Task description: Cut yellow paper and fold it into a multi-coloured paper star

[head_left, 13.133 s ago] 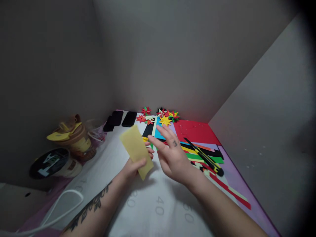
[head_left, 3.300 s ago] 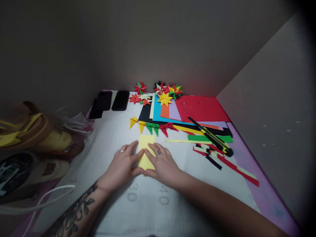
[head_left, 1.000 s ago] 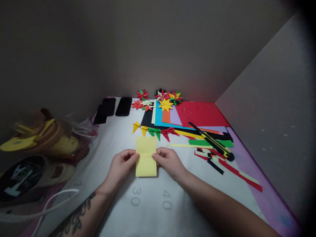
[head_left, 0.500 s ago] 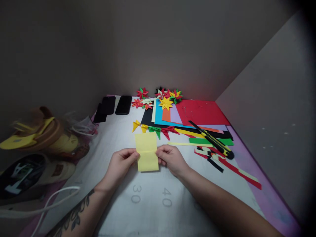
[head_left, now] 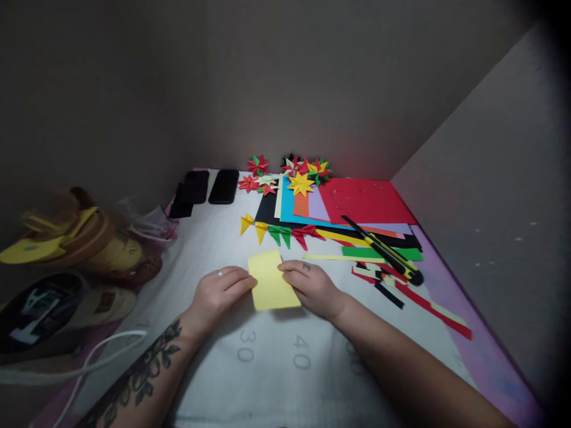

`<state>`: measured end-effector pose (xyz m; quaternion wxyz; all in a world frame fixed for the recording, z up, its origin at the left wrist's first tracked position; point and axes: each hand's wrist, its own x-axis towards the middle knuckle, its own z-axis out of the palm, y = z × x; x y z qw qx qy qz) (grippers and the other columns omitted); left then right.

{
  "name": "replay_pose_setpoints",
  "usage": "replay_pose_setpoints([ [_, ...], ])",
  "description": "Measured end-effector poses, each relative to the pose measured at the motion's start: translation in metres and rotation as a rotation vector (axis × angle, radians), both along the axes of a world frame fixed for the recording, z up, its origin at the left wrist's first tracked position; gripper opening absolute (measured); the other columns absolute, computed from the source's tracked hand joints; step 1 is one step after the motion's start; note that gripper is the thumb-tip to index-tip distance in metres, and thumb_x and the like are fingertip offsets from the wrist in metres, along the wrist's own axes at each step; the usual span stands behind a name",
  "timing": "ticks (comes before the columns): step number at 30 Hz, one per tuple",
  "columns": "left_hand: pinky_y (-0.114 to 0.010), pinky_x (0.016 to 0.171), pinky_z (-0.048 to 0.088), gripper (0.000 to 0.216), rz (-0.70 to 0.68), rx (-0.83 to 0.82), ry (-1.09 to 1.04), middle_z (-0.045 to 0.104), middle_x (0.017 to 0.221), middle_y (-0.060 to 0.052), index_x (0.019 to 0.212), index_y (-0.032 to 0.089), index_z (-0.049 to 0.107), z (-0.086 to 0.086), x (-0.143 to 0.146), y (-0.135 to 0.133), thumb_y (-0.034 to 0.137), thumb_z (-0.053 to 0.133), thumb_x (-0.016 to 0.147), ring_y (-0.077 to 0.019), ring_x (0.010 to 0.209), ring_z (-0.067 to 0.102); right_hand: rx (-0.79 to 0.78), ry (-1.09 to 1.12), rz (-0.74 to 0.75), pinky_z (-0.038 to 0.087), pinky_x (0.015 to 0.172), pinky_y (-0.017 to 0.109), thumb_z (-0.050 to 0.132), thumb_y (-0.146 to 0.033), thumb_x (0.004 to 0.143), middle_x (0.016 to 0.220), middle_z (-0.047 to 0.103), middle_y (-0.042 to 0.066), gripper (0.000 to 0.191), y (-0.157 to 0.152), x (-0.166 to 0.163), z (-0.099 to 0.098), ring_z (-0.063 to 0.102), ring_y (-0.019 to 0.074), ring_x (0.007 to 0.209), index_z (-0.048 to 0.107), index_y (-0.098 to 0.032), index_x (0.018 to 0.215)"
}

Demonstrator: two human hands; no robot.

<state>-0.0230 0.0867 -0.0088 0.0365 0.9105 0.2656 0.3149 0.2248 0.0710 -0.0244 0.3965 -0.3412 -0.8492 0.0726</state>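
A pale yellow paper rectangle [head_left: 272,288] lies slightly turned on the white cutting mat [head_left: 276,368]. My left hand [head_left: 219,293] rests at its left edge, fingers laid on the paper and pressing it. My right hand [head_left: 312,288] pinches the paper's upper right edge with curled fingers. Just beyond the paper lie small folded points in yellow, green and red [head_left: 279,232].
Coloured paper sheets [head_left: 352,205] are stacked at the back right, with a yellow-black utility knife [head_left: 384,252] and cut strips [head_left: 414,297] on them. Folded paper stars [head_left: 294,175] and two dark phones [head_left: 209,186] lie by the wall. Cups and bags [head_left: 75,255] crowd the left.
The paper has turned a little clockwise and lies flatter on the mat. My left hand has gone from pinching its edge to lying on it; my right hand has shifted to the top right edge.
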Motion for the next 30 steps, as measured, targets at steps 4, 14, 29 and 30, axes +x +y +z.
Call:
replay_pose_setpoints([
  [4,-0.028,0.061,0.048,0.013,-0.029,-0.044,0.319,0.067,0.079,-0.004,0.086,0.017,0.064,-0.002,0.005,0.000,0.017,0.052,0.088,-0.0195,0.079,0.062,-0.045,-0.200,0.045,0.052,0.072,0.030,0.046,-0.006,0.085,0.092,0.069,0.008,0.020,0.004,0.001,-0.006,0.060,0.0184,0.085,0.058,-0.019,0.074],
  [14,-0.030,0.062,0.045,0.016,0.111,-0.277,0.372,0.063,0.076,-0.005,0.081,0.018,0.066,-0.001,0.014,-0.013,0.020,0.051,0.086,-0.0204,0.077,0.056,-0.346,-0.146,-0.044,0.045,0.081,0.037,0.057,-0.002,0.072,0.098,0.066,0.007,0.021,-0.006,-0.003,-0.013,0.052,0.0219,0.093,0.063,-0.020,0.081],
  [29,-0.027,0.063,0.039,0.031,0.369,-0.696,0.163,0.060,0.072,-0.002,0.062,0.019,0.057,0.007,0.025,-0.013,0.028,0.044,0.088,-0.0160,0.072,0.056,-0.529,-0.089,-0.286,0.043,0.080,0.036,0.060,-0.017,0.080,0.087,0.056,0.006,0.019,-0.001,-0.014,-0.008,0.048,0.0208,0.087,0.054,-0.019,0.062],
  [30,-0.027,0.063,0.038,0.030,0.388,-0.700,0.174,0.060,0.073,-0.002,0.062,0.019,0.057,0.007,0.026,-0.013,0.029,0.044,0.088,-0.0163,0.072,0.056,-0.535,-0.091,-0.294,0.042,0.080,0.036,0.061,-0.017,0.079,0.087,0.055,0.005,0.019,-0.001,-0.014,-0.008,0.048,0.0207,0.087,0.054,-0.019,0.061],
])
